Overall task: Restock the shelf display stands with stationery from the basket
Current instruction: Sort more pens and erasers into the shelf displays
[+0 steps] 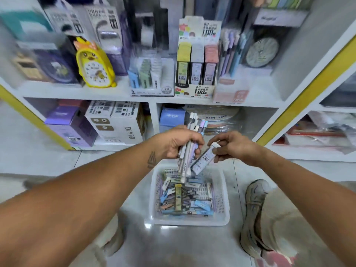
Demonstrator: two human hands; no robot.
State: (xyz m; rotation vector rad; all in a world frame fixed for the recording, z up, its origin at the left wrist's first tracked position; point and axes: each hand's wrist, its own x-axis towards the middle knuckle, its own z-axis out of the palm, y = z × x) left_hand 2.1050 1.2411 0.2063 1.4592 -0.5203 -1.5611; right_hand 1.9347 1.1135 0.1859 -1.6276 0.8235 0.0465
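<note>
Here, left hand curled round a bundle of pens, fingers clamped on the middle, tips fanned up toward the lower shelf. Right hand pinching a lead refill case by its white cap (thumb and forefinger closed on it), case tilted down to the left, touching the pen bundle or just beside it, hard to tell. Directly below, on the tiled floor, white basket heaped with more refill cases and erasers. Up on the shelf, refill display stand, pen stand at its right, eraser stand at its left, yellow clock farther left. Shoe right of the basket.
</note>
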